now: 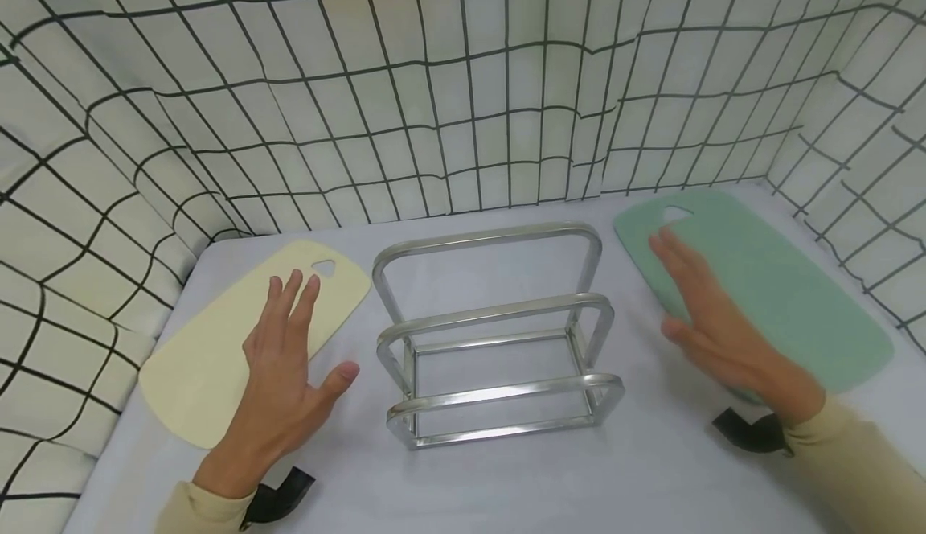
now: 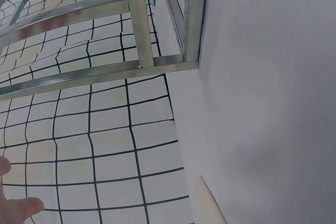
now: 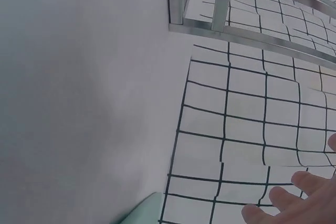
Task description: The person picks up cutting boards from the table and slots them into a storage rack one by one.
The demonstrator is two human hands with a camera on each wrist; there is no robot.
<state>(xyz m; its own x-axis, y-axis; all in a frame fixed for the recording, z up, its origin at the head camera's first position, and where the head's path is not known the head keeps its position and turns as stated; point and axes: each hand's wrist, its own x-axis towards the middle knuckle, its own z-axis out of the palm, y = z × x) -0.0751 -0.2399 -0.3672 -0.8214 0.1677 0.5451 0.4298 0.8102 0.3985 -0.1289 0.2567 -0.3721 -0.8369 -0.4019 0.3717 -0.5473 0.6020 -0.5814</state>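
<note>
- Head view: the metal rack (image 1: 499,314) stands mid-picture on the white worktop (image 1: 521,486), its three hoops stepping up toward twelve o'clock. The cream board (image 1: 217,349) lies flat at the rack's nine o'clock, holed end toward half past one; the green board (image 1: 781,293) lies flat just shy of three o'clock, holed end between ten and eleven.
- Also in that view, the left hand (image 1: 278,389) reaches over the cream board, thumb spread wide from nearly straight fingers. The right hand (image 1: 723,341) is blurred over the green board, fingers close together, thumb apart. Both look empty. Boards this flat should be easier to pinch by a long edge or the holed end than from above, thumb on one face and fingers on the other.
- Left wrist view: fingertips show at eight o'clock, the rack toward eleven, a sliver of cream board past five. Keeping the thumb wide until it meets the edge would probably help.
- Right wrist view: fingers fan at four o'clock, the rack near half past one, a green corner past six. A slow, level approach should avoid knocking the bars.
</note>
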